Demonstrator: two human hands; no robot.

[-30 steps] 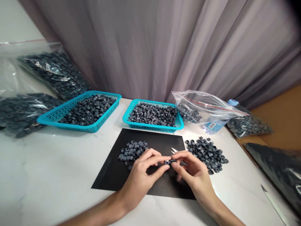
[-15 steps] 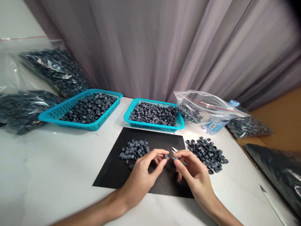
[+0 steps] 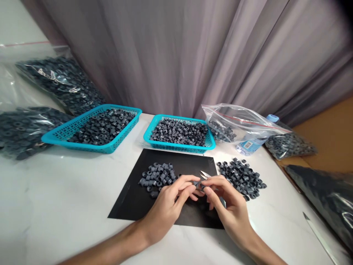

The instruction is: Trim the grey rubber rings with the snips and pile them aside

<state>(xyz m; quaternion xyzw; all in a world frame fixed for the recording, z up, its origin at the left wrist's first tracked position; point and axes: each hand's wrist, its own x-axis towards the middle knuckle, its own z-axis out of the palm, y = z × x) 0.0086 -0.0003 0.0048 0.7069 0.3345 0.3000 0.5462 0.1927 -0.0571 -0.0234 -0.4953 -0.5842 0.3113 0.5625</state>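
Observation:
My left hand (image 3: 172,200) and my right hand (image 3: 226,206) meet over a black mat (image 3: 138,198) on the white table. Between their fingertips they pinch one small grey rubber ring (image 3: 198,183). My right hand also holds small metal snips (image 3: 204,175), whose blades point up and left. A heap of grey rings (image 3: 157,175) lies on the mat just left of my left hand. Another heap of darker rings (image 3: 241,176) lies on the table right of the mat.
Two teal baskets (image 3: 55,137) (image 3: 149,141) full of rings stand behind the mat. A zip bag (image 3: 239,123), a water bottle (image 3: 252,143) and more filled bags (image 3: 59,82) ring the table. A blade (image 3: 317,233) lies at the right front. A curtain hangs behind.
The hands drew slightly apart half a second ago and have come back together on the ring. The view shifted a little.

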